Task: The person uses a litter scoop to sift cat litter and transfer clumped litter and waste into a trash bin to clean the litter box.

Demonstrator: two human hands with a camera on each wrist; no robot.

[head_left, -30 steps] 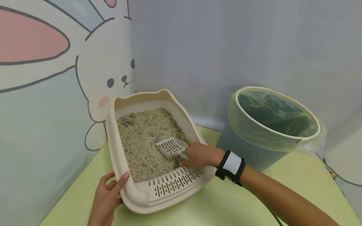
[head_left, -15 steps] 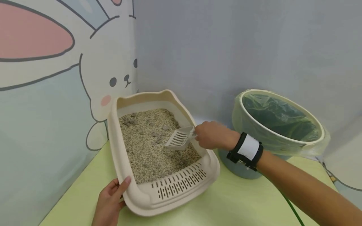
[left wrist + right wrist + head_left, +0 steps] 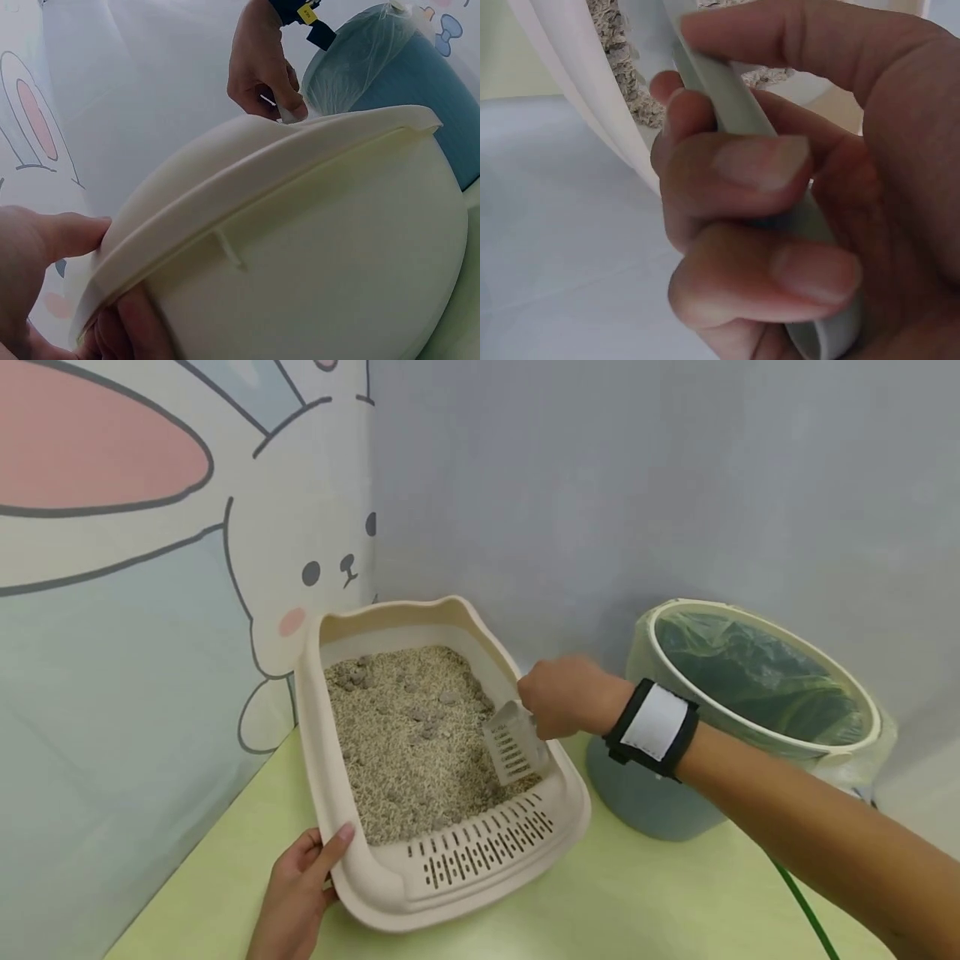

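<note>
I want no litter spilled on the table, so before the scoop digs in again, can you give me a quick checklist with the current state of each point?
1. Right hand has a firm hold on the scoop handle: ok, fingers curl round it in the right wrist view.
2. Left hand steadies the litter box: ok, it grips the near left corner of the rim.
3. Scoop blade is inside the box walls: ok, it points down near the right wall.
4. Scoop is free of load: cannot tell.
5. Gray clumps left to collect: ok, several lie on the litter.
6. Lined bin open and beside the box: ok.
</note>
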